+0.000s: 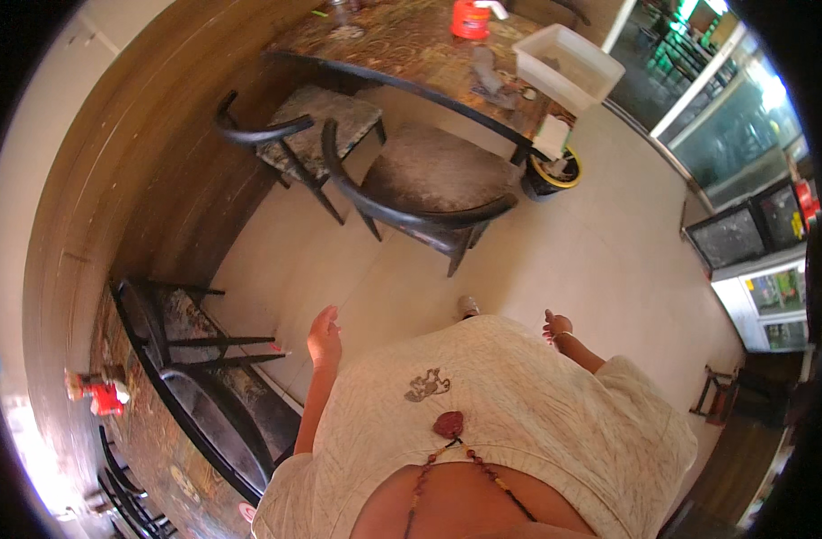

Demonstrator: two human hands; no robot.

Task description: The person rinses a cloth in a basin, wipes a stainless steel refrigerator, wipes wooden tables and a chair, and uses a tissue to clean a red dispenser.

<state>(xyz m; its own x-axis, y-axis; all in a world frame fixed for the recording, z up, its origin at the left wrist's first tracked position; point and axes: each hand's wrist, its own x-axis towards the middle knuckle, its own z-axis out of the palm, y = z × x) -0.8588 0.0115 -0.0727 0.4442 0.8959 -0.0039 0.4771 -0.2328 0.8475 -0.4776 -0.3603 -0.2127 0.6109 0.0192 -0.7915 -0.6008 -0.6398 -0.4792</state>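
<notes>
My left hand (pixel 325 335) hangs over the floor at my side, its fingers loosely bent and nothing in it. On the other side my right hand (pixel 557 327) also holds nothing, with its fingers a little apart and a band at the wrist. Ahead of me stands a black chair (pixel 438 172) with a curved backrest, drawn up to a wooden table (pixel 397 47). On that table are a white plastic tub (pixel 572 67), a crumpled grey cloth (pixel 491 77) and a red container (pixel 470 20). A white pad (pixel 553 137) lies at the table's corner.
A dark bin with a yellow rim (pixel 553 176) stands on the floor below the table corner. A second chair (pixel 323 124) is near the wall. To the left are another table (pixel 161 418) and black chairs (pixel 209 411). Glass doors (pixel 714 108) and a white cabinet (pixel 764 303) line the right.
</notes>
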